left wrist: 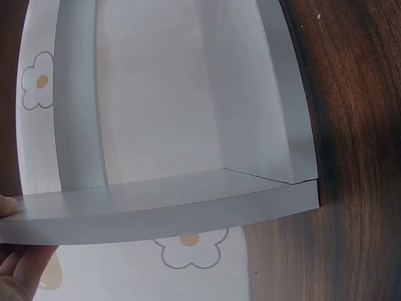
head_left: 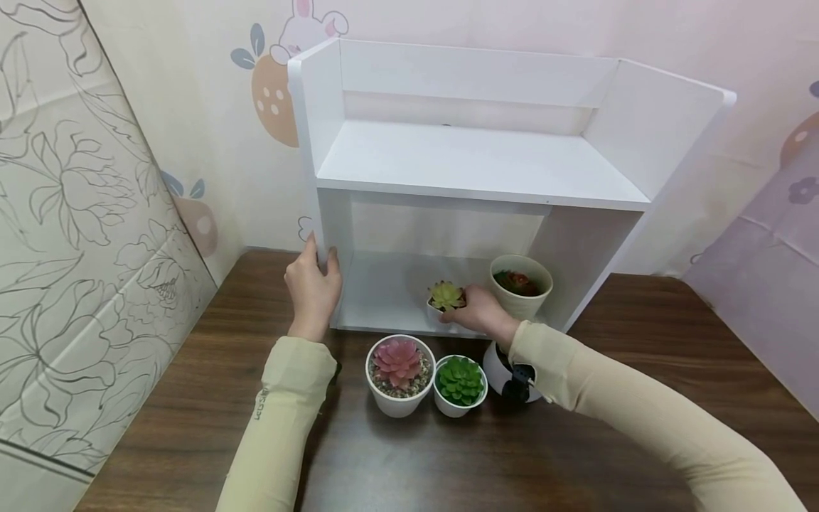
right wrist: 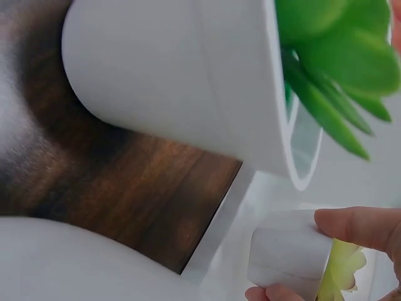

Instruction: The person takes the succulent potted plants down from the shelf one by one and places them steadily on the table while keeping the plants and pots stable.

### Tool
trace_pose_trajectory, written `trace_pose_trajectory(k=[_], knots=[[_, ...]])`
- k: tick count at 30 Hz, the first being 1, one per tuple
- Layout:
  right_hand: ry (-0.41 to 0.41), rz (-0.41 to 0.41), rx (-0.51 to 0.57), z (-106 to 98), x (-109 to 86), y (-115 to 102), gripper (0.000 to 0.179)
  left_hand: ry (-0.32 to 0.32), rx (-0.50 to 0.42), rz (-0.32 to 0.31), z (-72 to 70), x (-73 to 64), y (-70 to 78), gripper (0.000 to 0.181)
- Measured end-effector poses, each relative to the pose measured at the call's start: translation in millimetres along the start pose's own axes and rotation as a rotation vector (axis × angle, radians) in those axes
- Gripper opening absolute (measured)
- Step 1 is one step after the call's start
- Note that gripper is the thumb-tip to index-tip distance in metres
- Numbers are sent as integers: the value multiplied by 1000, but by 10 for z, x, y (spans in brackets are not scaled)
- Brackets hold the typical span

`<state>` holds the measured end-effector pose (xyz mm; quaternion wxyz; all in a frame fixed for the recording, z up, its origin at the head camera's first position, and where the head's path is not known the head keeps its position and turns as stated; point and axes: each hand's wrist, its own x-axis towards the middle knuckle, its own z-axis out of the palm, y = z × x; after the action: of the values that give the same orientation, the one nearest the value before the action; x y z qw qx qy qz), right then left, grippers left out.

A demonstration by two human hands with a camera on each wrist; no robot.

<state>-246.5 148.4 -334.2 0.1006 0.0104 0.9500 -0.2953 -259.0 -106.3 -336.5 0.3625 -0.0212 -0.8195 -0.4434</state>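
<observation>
My left hand (head_left: pixel 313 288) holds the front edge of the white shelf's left side panel (head_left: pixel 310 128), thumb inside and fingers outside, as the left wrist view shows. Inside the lower compartment my right hand (head_left: pixel 483 311) grips a small white pot with a yellow-green succulent (head_left: pixel 446 296). In the right wrist view thumb and fingers pinch that white pot (right wrist: pixel 291 254) from opposite sides. Just right of the hand, a larger cream pot (head_left: pixel 521 284) with a reddish plant stands on the lower board. Whether the small pot touches the board I cannot tell.
Before the shelf, on the dark wooden table (head_left: pixel 409 462), stand a pot with a pink succulent (head_left: pixel 398 373), a pot with a green succulent (head_left: pixel 459 384) and a white-and-black pot (head_left: pixel 512 377), partly hidden by my right sleeve. A patterned wall (head_left: pixel 211 107) rises behind.
</observation>
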Motion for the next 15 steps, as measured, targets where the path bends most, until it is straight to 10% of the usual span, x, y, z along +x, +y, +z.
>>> trace_pose_trajectory(k=[15], knots=[[1,-67,20,-66,-223,37,48,-5,-9,3,-3,-8,5,27]])
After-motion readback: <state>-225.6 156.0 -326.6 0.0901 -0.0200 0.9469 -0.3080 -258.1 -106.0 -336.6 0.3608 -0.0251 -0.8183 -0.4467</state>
